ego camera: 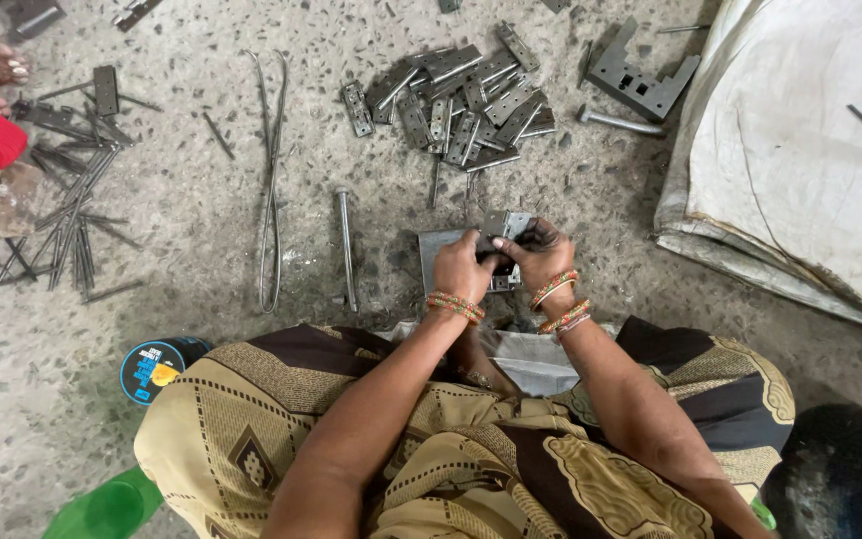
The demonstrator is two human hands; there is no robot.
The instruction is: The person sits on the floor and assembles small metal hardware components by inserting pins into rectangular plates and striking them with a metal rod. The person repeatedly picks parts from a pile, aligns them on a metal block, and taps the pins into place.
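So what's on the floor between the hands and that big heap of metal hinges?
In the head view, mostly bare speckled floor lies between the hands' hinge and the hinge heap, with only a thin metal pin and small scraps.

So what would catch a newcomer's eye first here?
Both hands, left and right, meet at the centre, gripping a grey hinge over a metal plate on the floor. Just beyond them lies a heap of hinges. At far left, thin rods lie scattered.
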